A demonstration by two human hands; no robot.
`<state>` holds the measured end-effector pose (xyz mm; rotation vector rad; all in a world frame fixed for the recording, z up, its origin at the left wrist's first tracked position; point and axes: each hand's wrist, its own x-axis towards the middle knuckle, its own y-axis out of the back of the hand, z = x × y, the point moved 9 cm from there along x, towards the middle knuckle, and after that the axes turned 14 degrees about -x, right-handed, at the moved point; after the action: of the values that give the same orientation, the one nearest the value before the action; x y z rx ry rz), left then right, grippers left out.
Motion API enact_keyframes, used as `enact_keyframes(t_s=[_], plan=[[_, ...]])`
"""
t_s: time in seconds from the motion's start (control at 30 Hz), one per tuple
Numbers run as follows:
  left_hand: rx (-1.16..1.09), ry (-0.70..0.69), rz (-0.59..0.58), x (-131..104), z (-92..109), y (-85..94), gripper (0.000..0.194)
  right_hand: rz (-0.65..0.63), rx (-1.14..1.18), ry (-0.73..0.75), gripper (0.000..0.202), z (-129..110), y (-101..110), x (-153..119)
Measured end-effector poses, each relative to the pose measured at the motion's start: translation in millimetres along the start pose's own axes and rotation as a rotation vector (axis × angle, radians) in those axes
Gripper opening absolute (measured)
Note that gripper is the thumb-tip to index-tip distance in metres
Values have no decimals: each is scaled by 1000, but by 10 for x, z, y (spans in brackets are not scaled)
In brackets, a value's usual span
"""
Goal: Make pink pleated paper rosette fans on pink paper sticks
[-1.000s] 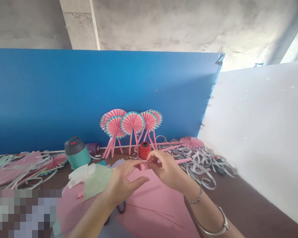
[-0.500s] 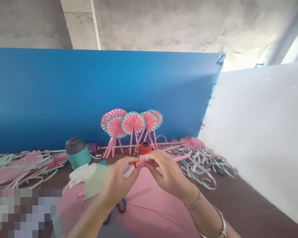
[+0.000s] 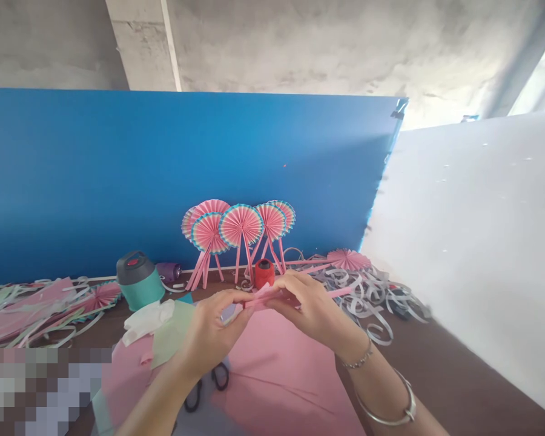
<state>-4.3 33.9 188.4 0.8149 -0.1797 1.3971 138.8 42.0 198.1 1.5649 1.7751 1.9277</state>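
Between both hands is a narrow pink folded paper strip [image 3: 260, 298], held above a large pink sheet [image 3: 290, 363]. My left hand [image 3: 215, 324] pinches its left end between thumb and fingers. My right hand [image 3: 309, 309] grips the strip further right, fingers curled over it, so part of it is hidden. Black scissor handles [image 3: 220, 376] show on the sheets beside my left wrist; the blades cannot be seen. Close behind the strip stands a small red container [image 3: 264, 274] with a dark top.
Pleated pink paper fans [image 3: 241, 226] on pink sticks lean against a blue panel [image 3: 209, 151]. A teal jug [image 3: 140, 284] stands left. Curled paper strips [image 3: 363, 293] pile up at right, more paper scraps [image 3: 40, 309] at left. A white panel [image 3: 481, 242] bounds the right side.
Both hands keep hold of the pink strip. My right hand has shifted slightly, its fingers lying flatter over the paper. The whole view has moved a little.
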Motion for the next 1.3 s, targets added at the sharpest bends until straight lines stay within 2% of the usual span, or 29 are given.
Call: enact_keyframes(t_s=[0.23,0.37,0.6,0.83,0.97,1.1,1.2,1.3], plan=[[-197,48,-45,7,-57,19,15,-34,70,-57,26,79,-68,3],[-228,51,-33,2,-110,53,15,-77,133,-57,26,65,-59,2],[-218,29,-60,-7,-125,68,13,-219,201,-115,49,90,-130,-31],[-201,-27,-201,-68,16,31,12,-255,165,44,59,-77,-174,-73],[-179,-72,-252,-104,67,41,15,-259,189,49,41,-128,-176,-82],[-145,-81,-154,-89,35,114,18,-155,184,-51,31,-57,-99,-40],[-160,-5,-48,-62,-74,152,26,-120,182,-69,18,-35,-78,-22],[-233,55,-65,-33,-130,78,29,-94,154,-49,5,-49,-54,-18]])
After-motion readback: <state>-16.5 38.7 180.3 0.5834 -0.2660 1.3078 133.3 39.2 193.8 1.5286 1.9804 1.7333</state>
